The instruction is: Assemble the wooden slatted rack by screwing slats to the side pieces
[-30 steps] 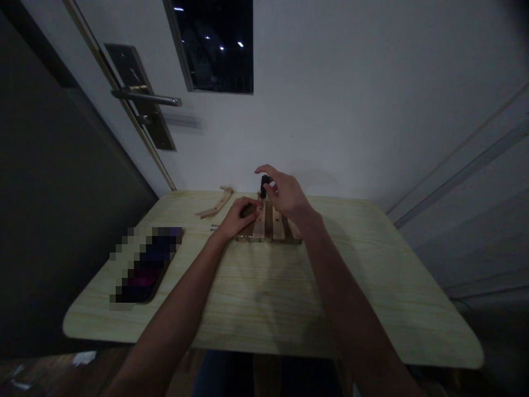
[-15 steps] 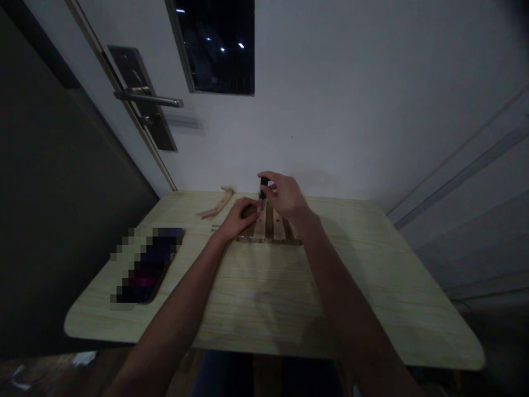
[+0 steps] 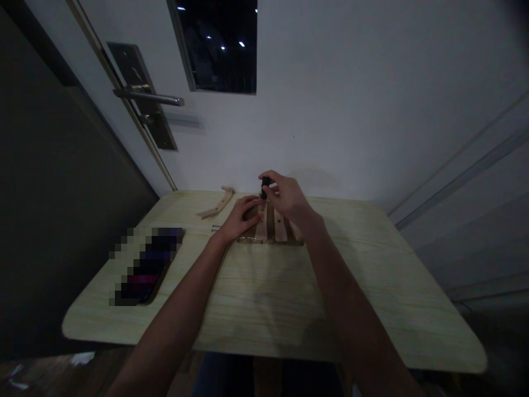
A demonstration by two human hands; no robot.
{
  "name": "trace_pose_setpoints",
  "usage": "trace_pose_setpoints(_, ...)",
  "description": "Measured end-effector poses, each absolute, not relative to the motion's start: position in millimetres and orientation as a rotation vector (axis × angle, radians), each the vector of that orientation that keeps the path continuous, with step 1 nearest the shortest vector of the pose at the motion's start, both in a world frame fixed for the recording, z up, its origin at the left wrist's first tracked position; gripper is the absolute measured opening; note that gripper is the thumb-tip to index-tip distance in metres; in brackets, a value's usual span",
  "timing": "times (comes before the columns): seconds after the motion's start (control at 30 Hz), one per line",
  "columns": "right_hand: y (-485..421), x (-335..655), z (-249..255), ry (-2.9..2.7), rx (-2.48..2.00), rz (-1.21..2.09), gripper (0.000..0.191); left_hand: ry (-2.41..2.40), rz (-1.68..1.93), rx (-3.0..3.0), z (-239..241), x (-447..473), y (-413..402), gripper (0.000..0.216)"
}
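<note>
A small slatted wooden piece (image 3: pixel 275 230) lies at the far middle of the pale wood table (image 3: pixel 268 298). My left hand (image 3: pixel 239 216) rests on its left side, fingers curled and pressing down on it. My right hand (image 3: pixel 285 197) hovers just above the slats with its fingers pinched round the black handle of a small screwdriver (image 3: pixel 264 187), which stands upright with its tip down on the wood.
A curved loose wooden part (image 3: pixel 217 204) lies at the table's far left. A blurred dark flat object (image 3: pixel 144 266) sits on the left side. Two small metal pins (image 3: pixel 215 227) lie near my left wrist. A door with a lever handle (image 3: pixel 149 99) stands behind.
My right hand's fingers have closed round the screwdriver handle and shifted a little; my left hand has stayed on the slatted piece. The view has barely moved.
</note>
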State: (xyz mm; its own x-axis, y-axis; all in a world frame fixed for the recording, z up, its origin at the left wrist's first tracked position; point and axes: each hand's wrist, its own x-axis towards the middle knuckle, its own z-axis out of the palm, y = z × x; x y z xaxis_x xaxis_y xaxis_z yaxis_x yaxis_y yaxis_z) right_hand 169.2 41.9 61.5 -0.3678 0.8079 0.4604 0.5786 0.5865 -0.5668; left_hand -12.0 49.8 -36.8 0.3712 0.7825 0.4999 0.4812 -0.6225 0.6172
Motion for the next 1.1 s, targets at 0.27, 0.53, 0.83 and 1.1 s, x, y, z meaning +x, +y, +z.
trace_pose_setpoints(0.27,40.3,173.4,60.6,-2.039,-1.06,0.485,0.027,1.148,1.094,2.252,-38.6,-11.8,46.5,0.044)
trace_pose_setpoints(0.53,33.5,170.6,59.0,-2.015,-0.985,0.623,0.025,1.129,1.147,2.154,-40.3,-12.6,43.1,0.048)
trace_pose_setpoints(0.83,47.5,181.6,60.0,-2.007,-0.955,0.587,0.02,1.064,1.185,2.171,-33.7,-10.0,39.9,0.041)
trace_pose_setpoints(1.1,51.0,181.7,59.1,-2.083,-0.949,0.481,0.022,1.065,1.215,2.168,-33.8,-8.9,36.4,0.04)
